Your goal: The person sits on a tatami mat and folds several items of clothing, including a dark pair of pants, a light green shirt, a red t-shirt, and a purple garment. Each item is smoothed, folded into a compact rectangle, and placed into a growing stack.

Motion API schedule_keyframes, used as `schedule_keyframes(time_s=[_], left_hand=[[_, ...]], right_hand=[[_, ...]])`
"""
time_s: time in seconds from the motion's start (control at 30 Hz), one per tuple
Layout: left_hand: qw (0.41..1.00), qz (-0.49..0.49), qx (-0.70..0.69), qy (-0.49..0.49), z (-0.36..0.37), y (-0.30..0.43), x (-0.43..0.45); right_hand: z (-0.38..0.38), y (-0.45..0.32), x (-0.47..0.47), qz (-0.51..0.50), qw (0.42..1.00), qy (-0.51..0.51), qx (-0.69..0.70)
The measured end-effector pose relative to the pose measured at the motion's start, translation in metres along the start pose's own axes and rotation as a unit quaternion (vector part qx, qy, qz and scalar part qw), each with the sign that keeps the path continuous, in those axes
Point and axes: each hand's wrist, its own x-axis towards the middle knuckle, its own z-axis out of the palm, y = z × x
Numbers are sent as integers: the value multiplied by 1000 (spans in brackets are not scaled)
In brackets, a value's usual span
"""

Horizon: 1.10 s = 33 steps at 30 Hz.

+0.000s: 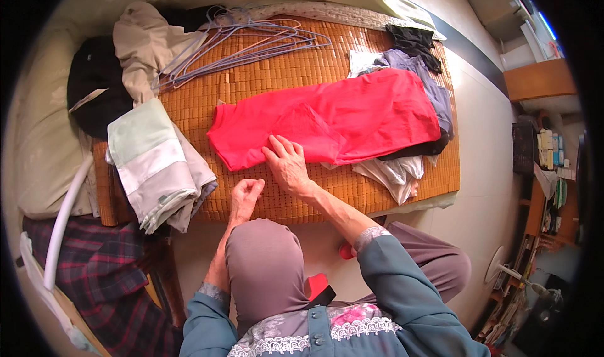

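A red garment (325, 121) lies folded lengthwise across a tile-textured bamboo mat (283, 69). My right hand (287, 163) rests on its near edge, toward the left end, with the fingers spread and the palm down. Just left of that, my left hand (247, 194) is curled over the near part of the mat, apart from the red cloth. Nothing shows between its fingers. Under the red garment's right end lie purple-grey cloth (441, 104), black cloth and a crumpled white plastic bag (396, 173).
A bunch of clothes hangers (245, 40) lies at the back. Folded pale clothes (155, 163) overhang the front left corner, with a beige garment (141, 45) and a black item (94, 92) behind. Black cloth (415, 45) sits back right. A white tube (68, 220) curves at left.
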Motion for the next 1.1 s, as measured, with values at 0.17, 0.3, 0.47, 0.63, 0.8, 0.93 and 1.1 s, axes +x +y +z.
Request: schedule_keyframes(time_s=[0.17, 0.3, 0.47, 0.63, 0.8, 0.93, 1.1], left_hand=[[938, 72, -328, -90, 35, 38, 2], [907, 62, -410, -73, 35, 24, 41], [904, 98, -415, 14, 34, 13, 61], [888, 89, -450, 16, 54, 26, 49], [916, 108, -386, 22, 38, 47, 38], [938, 133, -320, 25, 30, 63, 30], [943, 184, -273, 43, 36, 70, 25]], right_hand=[[-12, -6, 10, 63, 994, 16, 90], [-22, -9, 7, 7, 992, -34, 125], [-58, 19, 5, 92, 981, 77, 154], [-41, 75, -25, 157, 986, 40, -29], [-42, 73, -19, 174, 982, 16, 68], [-48, 77, 29, 200, 952, 149, 177], [-13, 100, 84, 239, 920, 190, 246]])
